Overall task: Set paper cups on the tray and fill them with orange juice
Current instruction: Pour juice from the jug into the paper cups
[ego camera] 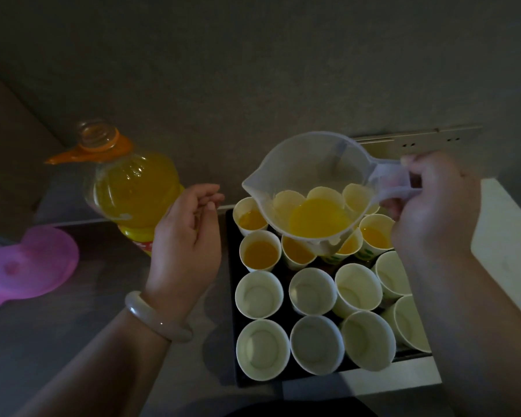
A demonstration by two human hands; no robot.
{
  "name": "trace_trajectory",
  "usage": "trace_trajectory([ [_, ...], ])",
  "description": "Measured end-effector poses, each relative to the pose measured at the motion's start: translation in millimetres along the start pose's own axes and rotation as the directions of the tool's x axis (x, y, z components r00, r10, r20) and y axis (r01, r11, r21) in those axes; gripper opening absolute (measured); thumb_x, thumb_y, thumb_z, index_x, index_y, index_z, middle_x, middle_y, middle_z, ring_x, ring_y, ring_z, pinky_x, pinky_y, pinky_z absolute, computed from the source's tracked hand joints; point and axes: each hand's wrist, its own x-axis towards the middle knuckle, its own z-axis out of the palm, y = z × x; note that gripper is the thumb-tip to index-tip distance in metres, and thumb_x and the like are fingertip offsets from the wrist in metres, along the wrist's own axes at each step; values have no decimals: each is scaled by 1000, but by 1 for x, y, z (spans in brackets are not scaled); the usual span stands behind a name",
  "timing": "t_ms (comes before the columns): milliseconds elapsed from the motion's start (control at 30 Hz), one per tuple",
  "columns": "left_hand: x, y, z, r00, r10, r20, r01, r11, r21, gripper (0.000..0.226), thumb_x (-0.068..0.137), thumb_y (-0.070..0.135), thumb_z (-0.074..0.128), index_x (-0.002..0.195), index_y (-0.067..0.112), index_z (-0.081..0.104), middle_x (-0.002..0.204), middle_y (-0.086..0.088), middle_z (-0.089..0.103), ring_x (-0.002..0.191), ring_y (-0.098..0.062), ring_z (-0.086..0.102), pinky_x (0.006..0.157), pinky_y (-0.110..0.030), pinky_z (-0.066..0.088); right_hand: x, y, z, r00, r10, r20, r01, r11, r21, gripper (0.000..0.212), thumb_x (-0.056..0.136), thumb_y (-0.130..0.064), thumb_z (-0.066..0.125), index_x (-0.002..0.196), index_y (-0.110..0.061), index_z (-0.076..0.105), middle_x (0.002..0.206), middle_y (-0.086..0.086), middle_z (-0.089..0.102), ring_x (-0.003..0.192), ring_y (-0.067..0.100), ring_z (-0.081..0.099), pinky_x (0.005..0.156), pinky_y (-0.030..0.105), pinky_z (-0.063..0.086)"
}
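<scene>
A pink round silicone lid [33, 263] lies flat at the far left of the dark counter [103, 302]. Right of it stands a clear plastic bottle of orange juice [130, 188], uncapped, with an orange carrying ring at its neck. The left hand [187, 236] hovers between the bottle and the tray, palm turned inward, its fingers [208, 197] loosely curled and holding nothing; a pale stone bangle [157, 319] sits on the wrist. The black rectangular tray [231, 296] rests on the counter just right of this hand, packed with white paper cups. The filled paper cups [260, 251] in the far rows hold orange juice, while the empty paper cups [262, 349] make up the two near rows. A translucent plastic measuring jug [307, 176] hangs above the far rows, its spout pointing left and a shallow pool of juice in its bottom. The right hand [436, 206] holds it, fingers wrapped round the handle.
</scene>
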Motion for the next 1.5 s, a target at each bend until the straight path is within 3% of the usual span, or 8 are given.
trace_trajectory([
  [167,-10,3,12,997,-20,76,14,996,84,19,95,23,51,110,20,62,96,13,65,91,-1,61,76,-10,44,11,0,-10,996,85,-22,-84,996,16,27,80,-22,54,53,-20,56,41,-7,50,43,11,50,38,18,34],
  [267,-17,4,15,943,-195,271,124,958,258,13,87,34,62,100,32,58,91,15,61,85,-1,59,74,-16,48,16,-4,-14,993,115,-10,-114,990,79,27,65,-29,52,38,-21,54,39,-6,44,42,14,45,39,21,31],
  [400,-28,-1,18,735,-473,485,136,805,578,66,72,68,58,123,27,50,117,4,55,107,-16,55,84,-35,49,21,-8,-18,996,93,19,-94,990,101,33,69,-25,53,37,-18,54,38,-7,44,37,12,42,38,18,28],
  [467,-34,3,21,682,-534,500,133,762,634,79,68,70,59,130,23,42,119,0,51,111,-22,52,88,-39,48,22,-7,-19,997,77,12,-78,993,87,36,81,-18,54,44,-17,52,39,-7,45,37,11,42,37,18,29],
  [567,-41,11,26,691,-549,470,150,746,649,77,69,62,67,127,21,37,120,-2,49,110,-24,51,87,-39,48,23,-5,-21,999,39,21,-40,999,14,33,90,-9,50,58,-15,49,39,-9,48,38,5,44,38,17,35],
  [1033,-53,10,44,687,-554,470,103,715,692,100,69,58,74,139,21,14,132,-9,45,121,-30,49,94,-39,47,20,-2,-17,995,67,76,-69,997,33,36,80,-21,53,45,-17,58,43,-5,41,41,11,43,39,20,31],
  [1400,-42,21,30,730,-470,496,8,732,681,78,72,51,69,130,21,27,123,-4,50,111,-25,54,82,-34,49,21,-4,-16,997,2,74,1,999,-41,41,89,-13,48,49,-19,52,38,-8,47,38,4,42,38,17,31],
  [1500,-31,30,20,722,-467,511,-15,728,686,63,71,53,69,117,22,39,111,0,55,96,-20,59,67,-29,46,22,-5,-16,998,4,70,-2,1000,-21,43,91,-10,49,50,-20,51,38,-10,47,37,3,44,39,15,33],
])
